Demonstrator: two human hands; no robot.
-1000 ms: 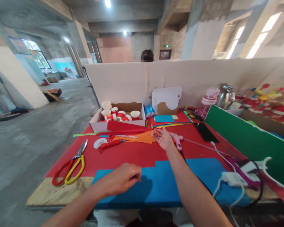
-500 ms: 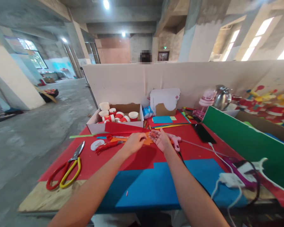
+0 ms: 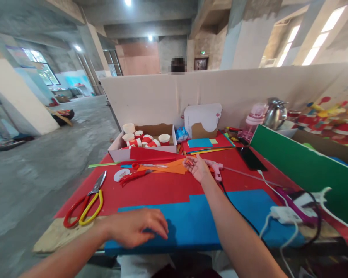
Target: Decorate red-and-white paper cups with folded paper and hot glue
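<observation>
Left hand [image 3: 136, 227] has returned to the counter's near edge, fingers loosely spread on blue paper [image 3: 188, 210]. Right hand [image 3: 197, 168] rests mid-counter, palm up, fingers open, cradling a small red-striped piece [image 3: 190, 162].

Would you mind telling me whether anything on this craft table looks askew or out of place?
Several paper cups lie tipped on their sides in the cardboard box, while others stand upright. The cables at the right edge are tangled.

Bare concrete floor [image 3: 46, 170], thick pillars [image 3: 240, 34], ceiling lamps [image 3: 127, 2], bright windows [image 3: 316, 50], cardboard partition [image 3: 249, 92], perhaps a blue mural [image 3: 75, 79] beyond.
</observation>
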